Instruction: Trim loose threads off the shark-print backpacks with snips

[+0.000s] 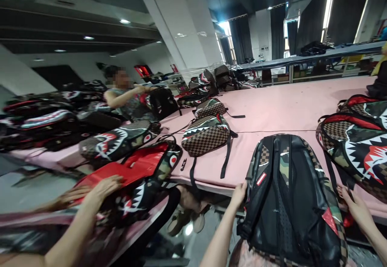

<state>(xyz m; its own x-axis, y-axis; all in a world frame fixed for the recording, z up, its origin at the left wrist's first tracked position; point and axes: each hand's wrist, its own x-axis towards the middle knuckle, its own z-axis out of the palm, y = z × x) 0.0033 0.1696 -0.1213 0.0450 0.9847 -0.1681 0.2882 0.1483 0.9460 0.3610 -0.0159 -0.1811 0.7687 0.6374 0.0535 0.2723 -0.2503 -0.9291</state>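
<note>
A backpack (pixel 284 202) with black padded back, shoulder straps and camouflage and brown check edging stands tilted at the front of the pink table, its back towards me. My left hand (pixel 239 194) is closed on its left edge. At its right side is my right hand (pixel 353 206), fingers curled, with a thin dark tool (pixel 350 193) between them; its kind is unclear. Fingertips of that hand are close to the bag's side, and I cannot tell if they grip it. Right of it lies a shark-mouth backpack (pixel 359 150).
To my left, a co-worker's hands (pixel 104 188) rest on an open backpack with red lining (pixel 136 162). Check bags (pixel 208 134) lie on the pink table (pixel 281 101). Another person (pixel 123 97) handles a black bag (pixel 163 101) across from there. A pillar (pixel 178 21) rises behind.
</note>
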